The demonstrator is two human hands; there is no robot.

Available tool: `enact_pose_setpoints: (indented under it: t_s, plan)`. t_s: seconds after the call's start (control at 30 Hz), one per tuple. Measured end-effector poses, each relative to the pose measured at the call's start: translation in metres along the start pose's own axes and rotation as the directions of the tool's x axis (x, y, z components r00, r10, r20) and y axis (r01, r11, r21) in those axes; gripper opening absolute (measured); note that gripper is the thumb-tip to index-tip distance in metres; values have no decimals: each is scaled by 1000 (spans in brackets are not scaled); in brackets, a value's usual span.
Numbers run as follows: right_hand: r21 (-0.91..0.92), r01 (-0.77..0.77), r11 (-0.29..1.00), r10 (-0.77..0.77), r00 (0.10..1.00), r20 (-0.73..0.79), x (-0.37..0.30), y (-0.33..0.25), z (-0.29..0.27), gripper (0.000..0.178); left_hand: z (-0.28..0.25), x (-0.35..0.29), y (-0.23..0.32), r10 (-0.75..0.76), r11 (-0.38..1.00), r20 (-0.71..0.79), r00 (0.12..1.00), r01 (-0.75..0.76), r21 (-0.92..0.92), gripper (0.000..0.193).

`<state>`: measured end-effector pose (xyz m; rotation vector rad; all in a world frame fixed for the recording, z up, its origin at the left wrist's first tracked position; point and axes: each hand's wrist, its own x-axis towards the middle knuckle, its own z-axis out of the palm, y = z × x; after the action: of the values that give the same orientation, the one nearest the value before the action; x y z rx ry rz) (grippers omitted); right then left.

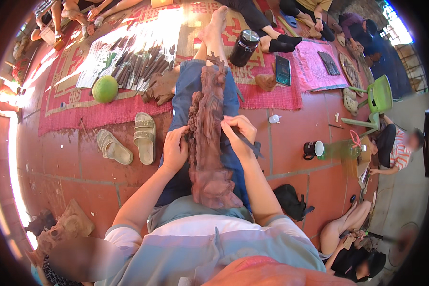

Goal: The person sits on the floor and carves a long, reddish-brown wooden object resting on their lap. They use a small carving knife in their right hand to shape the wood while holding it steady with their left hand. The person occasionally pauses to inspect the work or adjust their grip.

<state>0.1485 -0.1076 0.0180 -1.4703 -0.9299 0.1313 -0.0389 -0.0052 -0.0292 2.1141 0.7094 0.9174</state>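
A reddish-brown carved wooden statue (207, 128) lies lengthwise along my lap and blue trousers, its broad base toward my belly and its branching tip toward my feet. My left hand (176, 148) grips its left edge, fingers curled on the knobbly carving. On the opposite side, my right hand (240, 131) is closed with fingertips against the carving. A dark, thin strip (252, 147) sticks out below those fingers; its kind cannot be made out, and the part inside the hand is hidden.
Many carving tools (145, 64) lie on a sheet ahead left, beside a green round fruit (105, 89). Sandals (144, 138) sit left. A dark jar (244, 47), phone (282, 70), mug (313, 149), black bag (291, 201) and green chair (380, 95) are around. Other people sit nearby.
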Motion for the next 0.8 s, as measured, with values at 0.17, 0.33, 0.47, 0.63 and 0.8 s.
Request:
enact_pose_setpoints:
  t_s: [0.17, 0.33, 0.47, 0.63, 0.8]
  plan:
    - [85, -99, 991, 108, 988, -113, 26, 2, 5, 8, 0, 1, -3, -3, 1000, 41, 999, 3, 4, 44]
    - [-9, -77, 997, 77, 997, -3, 11, 4, -4, 9, 2, -2, -3, -7, 1000, 28, 1000, 7, 3, 43]
    - [160, -235, 959, 257, 958, -126, 30, -11, 3, 10, 2, 1, -5, -25, 999, 30, 999, 25, -25, 45]
    - [72, -191, 979, 187, 981, 57, -3, -2, -2, 12, 1, -1, -3, 8, 1000, 36, 999, -8, 10, 43]
    - [167, -123, 978, 146, 980, -135, 24, -11, 5, 7, 0, -2, -2, -1, 999, 37, 999, 0, 33, 42]
